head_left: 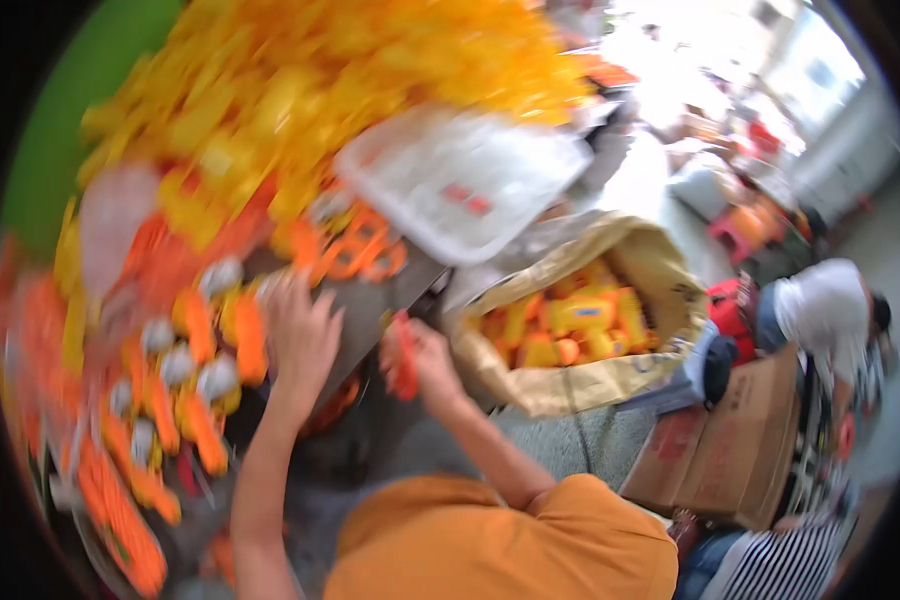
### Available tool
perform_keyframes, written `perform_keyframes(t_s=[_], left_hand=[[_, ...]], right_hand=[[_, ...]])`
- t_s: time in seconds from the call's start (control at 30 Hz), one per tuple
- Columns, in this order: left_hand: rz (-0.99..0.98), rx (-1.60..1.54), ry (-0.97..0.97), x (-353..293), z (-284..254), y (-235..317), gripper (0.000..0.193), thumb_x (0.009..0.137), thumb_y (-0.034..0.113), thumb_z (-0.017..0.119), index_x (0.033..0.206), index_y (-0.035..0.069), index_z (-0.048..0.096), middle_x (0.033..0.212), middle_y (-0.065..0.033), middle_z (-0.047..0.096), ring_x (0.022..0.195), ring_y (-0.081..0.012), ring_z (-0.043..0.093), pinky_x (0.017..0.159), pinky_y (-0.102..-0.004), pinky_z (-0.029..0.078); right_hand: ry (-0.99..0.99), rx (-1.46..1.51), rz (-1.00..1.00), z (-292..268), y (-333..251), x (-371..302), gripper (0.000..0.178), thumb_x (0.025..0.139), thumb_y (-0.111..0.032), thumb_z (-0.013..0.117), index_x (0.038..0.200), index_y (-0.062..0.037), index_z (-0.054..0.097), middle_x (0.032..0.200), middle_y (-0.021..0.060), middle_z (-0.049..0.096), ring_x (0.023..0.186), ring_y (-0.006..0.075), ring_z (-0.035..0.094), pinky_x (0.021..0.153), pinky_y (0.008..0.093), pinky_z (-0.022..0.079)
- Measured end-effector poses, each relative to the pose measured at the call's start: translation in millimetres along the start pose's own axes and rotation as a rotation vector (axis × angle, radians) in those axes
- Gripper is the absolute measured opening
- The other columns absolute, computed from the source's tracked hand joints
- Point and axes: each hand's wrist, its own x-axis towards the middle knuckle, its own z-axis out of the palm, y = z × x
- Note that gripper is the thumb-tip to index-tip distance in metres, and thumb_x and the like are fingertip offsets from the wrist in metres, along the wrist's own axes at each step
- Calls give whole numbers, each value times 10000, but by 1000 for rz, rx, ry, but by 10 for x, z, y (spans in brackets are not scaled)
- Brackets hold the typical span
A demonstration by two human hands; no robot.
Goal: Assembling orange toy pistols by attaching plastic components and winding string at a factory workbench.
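Observation:
My left hand (302, 330) reaches over the grey table (370, 335), fingers stretched out and somewhat blurred. Its fingertips are beside a row of orange-and-yellow toy pieces with silvery round parts (216, 380); whether they touch one cannot be made out. Closed around a slim red tool (404, 358), my right hand (432, 362) is near the table's edge, left of an open sack. The tool's exact kind is unclear. Orange ring-shaped parts (362, 245) lie on the table beyond my hands.
A large heap of yellow parts (320, 75) covers the far table. A white translucent tray (470, 190) lies against it. The tan sack (560, 390) holds yellow-orange toy pieces (590, 315). At the right are a cardboard box (720, 440) and people, one in a striped top (780, 560).

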Motion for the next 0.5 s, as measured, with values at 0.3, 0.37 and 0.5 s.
perform_keyframes(t_s=[0.3,0.37,0.5], left_hand=[[-167,42,-75,145,202,-44,288,740,281,747,877,31,708,1399,-174,419,1361,-337,293,1126,-557,186],[-234,64,-18,199,263,-23,245,758,245,726,853,20,705,1433,-181,395,1383,-338,274,1134,-565,179],[-247,140,-13,231,440,-93,137,778,134,681,803,-1,691,1432,-211,387,1365,-363,304,1124,-577,199]], right_hand=[[-155,-97,292,-106,-50,91,648,986,-589,365,960,13,604,749,45,541,645,133,545,575,290,504],[-159,-88,389,-46,-97,104,664,975,-604,375,927,15,613,713,40,534,614,121,533,544,278,497],[-203,-205,355,70,-200,184,708,929,-668,407,822,2,612,623,27,490,543,124,510,492,255,471]])
